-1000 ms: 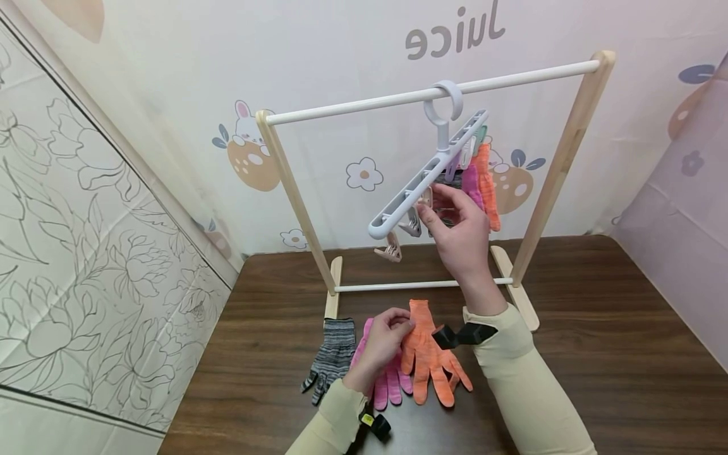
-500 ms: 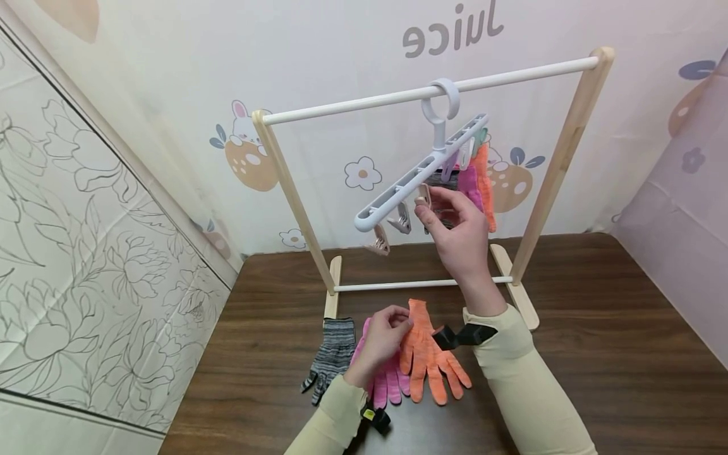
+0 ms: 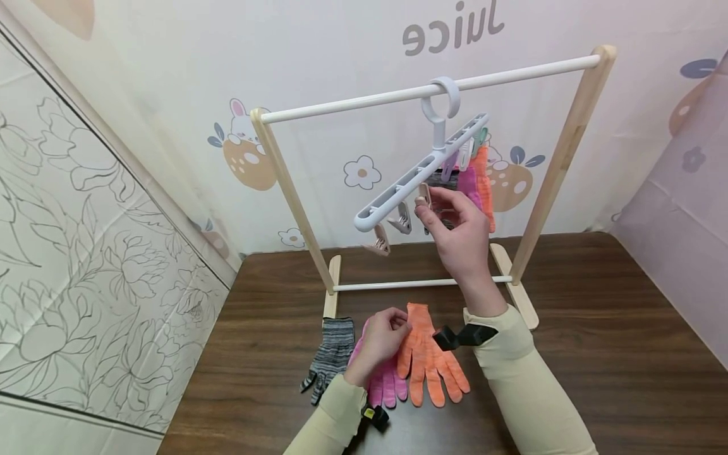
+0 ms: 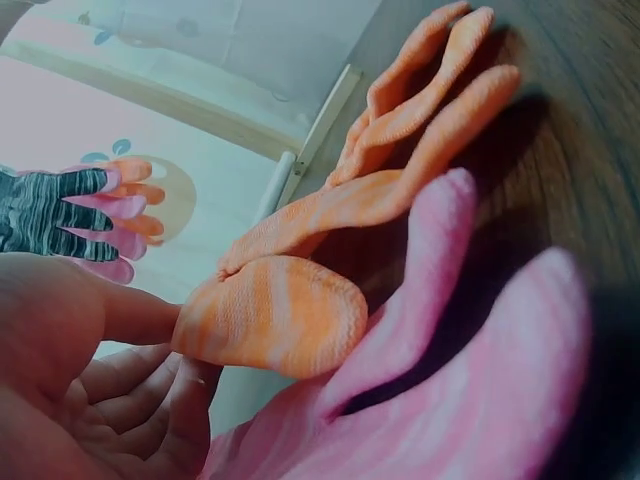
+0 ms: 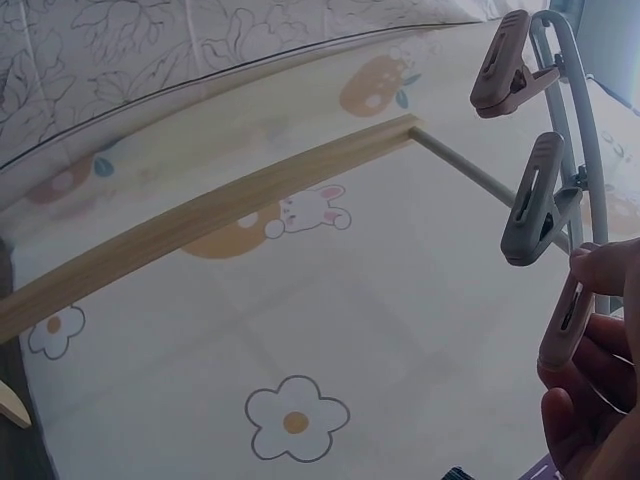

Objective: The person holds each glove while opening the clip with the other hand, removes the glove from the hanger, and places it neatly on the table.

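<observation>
Pink glove [image 3: 388, 383] beside orange glove [image 3: 424, 354]

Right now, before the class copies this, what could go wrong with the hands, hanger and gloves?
The hanger hangs by an open hook on the white bar, so a tug from the right hand on the pinched clip could swing it or perhaps unhook it.

The orange glove, pinched by the left hand, lies against the pink glove; lifting it might drag that one along.
</observation>
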`<action>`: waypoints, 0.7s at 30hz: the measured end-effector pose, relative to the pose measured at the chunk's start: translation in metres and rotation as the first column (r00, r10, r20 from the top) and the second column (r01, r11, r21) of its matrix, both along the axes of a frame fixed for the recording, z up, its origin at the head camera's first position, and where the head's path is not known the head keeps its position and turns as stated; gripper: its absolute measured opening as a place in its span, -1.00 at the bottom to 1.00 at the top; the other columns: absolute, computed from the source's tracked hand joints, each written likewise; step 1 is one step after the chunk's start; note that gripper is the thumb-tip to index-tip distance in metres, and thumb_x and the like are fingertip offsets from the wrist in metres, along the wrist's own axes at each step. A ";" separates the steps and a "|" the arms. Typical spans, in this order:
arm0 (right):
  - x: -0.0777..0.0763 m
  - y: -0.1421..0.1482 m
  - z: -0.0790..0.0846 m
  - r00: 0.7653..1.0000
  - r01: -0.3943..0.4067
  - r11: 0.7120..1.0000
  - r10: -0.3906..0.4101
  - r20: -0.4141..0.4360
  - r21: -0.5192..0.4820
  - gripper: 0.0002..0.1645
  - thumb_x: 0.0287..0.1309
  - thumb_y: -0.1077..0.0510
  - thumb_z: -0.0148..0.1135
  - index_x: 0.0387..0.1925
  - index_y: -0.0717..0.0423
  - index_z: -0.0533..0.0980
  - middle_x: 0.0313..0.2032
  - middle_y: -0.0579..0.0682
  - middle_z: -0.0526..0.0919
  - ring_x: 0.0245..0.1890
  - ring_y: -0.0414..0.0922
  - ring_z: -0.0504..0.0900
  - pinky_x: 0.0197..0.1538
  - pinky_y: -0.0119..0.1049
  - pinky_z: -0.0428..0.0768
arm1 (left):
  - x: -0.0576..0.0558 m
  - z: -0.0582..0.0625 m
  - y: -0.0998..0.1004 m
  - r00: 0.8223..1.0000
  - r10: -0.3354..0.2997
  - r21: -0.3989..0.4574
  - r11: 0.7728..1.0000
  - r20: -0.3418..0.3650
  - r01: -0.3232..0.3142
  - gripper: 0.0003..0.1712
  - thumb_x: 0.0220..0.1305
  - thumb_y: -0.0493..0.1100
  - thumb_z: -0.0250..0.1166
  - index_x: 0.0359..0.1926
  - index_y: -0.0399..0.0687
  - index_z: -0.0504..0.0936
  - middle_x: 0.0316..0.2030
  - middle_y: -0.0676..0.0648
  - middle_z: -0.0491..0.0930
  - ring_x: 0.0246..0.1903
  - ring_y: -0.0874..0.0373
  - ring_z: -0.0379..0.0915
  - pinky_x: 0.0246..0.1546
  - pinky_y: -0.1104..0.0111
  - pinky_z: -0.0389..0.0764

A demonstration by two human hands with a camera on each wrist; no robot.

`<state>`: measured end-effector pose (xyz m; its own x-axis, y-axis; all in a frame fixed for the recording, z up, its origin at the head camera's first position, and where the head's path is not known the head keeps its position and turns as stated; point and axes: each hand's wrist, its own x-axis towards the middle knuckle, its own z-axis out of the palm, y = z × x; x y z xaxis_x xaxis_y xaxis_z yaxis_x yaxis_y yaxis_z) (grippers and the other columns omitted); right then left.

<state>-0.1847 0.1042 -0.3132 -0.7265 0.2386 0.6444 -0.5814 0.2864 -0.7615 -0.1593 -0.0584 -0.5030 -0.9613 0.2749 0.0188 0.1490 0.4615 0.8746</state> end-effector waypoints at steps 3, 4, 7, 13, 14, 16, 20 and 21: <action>0.001 0.000 0.001 1.000 -0.012 1.000 0.012 -0.001 -0.008 -0.61 0.20 0.19 0.41 0.06 0.19 0.62 -0.11 0.05 0.68 -0.23 -0.15 0.60 -0.16 -0.38 0.59 | 0.000 -0.001 0.000 1.000 0.003 -0.044 0.999 0.004 -0.003 -0.93 0.26 -0.22 0.38 -0.23 -0.09 0.69 -0.44 0.16 0.58 -0.46 0.38 0.46 -0.40 0.46 0.53; 0.002 0.000 0.001 1.000 -0.018 1.000 0.018 -0.001 -0.013 -0.61 0.20 0.19 0.41 0.06 0.19 0.62 -0.11 0.05 0.68 -0.22 -0.14 0.60 -0.16 -0.38 0.59 | 0.000 -0.001 0.000 1.000 0.005 -0.054 0.999 0.010 -0.004 -0.93 0.27 -0.22 0.38 -0.23 -0.07 0.69 -0.44 0.17 0.58 -0.46 0.38 0.46 -0.40 0.46 0.53; 0.003 0.000 0.001 1.000 -0.023 1.000 0.023 -0.001 -0.018 -0.60 0.20 0.19 0.41 0.07 0.19 0.62 -0.10 0.04 0.68 -0.22 -0.13 0.59 -0.15 -0.38 0.58 | 0.000 -0.002 -0.001 1.000 -0.003 -0.073 0.997 0.001 0.004 -0.93 0.26 -0.22 0.38 -0.24 -0.08 0.68 -0.44 0.16 0.58 -0.46 0.38 0.46 -0.40 0.45 0.54; 0.003 0.000 -0.001 1.000 -0.012 1.000 0.012 0.007 0.002 -0.60 0.20 0.20 0.41 0.07 0.18 0.62 -0.10 0.05 0.68 -0.21 -0.15 0.59 -0.14 -0.37 0.59 | 0.000 -0.002 -0.001 1.000 -0.017 -0.126 0.992 -0.008 0.016 -0.93 0.26 -0.19 0.39 -0.25 -0.04 0.68 -0.45 0.19 0.56 -0.47 0.38 0.44 -0.41 0.45 0.52; 0.003 0.000 -0.001 1.000 -0.008 1.000 0.008 0.009 0.006 -0.60 0.20 0.20 0.40 0.07 0.18 0.62 -0.10 0.05 0.67 -0.21 -0.15 0.59 -0.13 -0.37 0.59 | 0.000 -0.003 -0.001 1.000 -0.018 -0.136 0.991 -0.005 0.017 -0.93 0.26 -0.18 0.39 -0.25 -0.03 0.68 -0.45 0.20 0.56 -0.47 0.39 0.43 -0.42 0.46 0.51; 0.003 0.000 -0.001 1.000 -0.001 1.000 0.001 0.009 0.012 -0.60 0.20 0.19 0.40 0.08 0.18 0.62 -0.09 0.06 0.67 -0.20 -0.16 0.59 -0.12 -0.37 0.59 | -0.001 -0.004 -0.001 1.000 -0.024 -0.151 0.988 -0.002 0.023 -0.94 0.26 -0.18 0.38 -0.24 -0.02 0.68 -0.45 0.20 0.56 -0.48 0.39 0.43 -0.42 0.46 0.50; 0.003 0.000 -0.002 1.000 0.003 1.000 -0.004 0.008 0.016 -0.60 0.20 0.19 0.40 0.08 0.19 0.61 -0.08 0.06 0.67 -0.20 -0.16 0.59 -0.11 -0.38 0.59 | -0.001 -0.006 -0.001 0.999 -0.036 -0.152 0.988 0.003 0.036 -0.94 0.27 -0.21 0.37 -0.24 -0.05 0.67 -0.46 0.18 0.55 -0.48 0.38 0.43 -0.42 0.46 0.50; 0.003 0.000 -0.002 1.000 0.003 1.000 -0.004 0.008 0.015 -0.60 0.20 0.20 0.40 0.08 0.19 0.61 -0.07 0.06 0.67 -0.20 -0.16 0.59 -0.11 -0.39 0.58 | -0.001 -0.006 -0.001 0.999 -0.037 -0.152 0.988 0.004 0.037 -0.94 0.27 -0.21 0.36 -0.24 -0.05 0.67 -0.46 0.17 0.55 -0.48 0.38 0.43 -0.43 0.46 0.50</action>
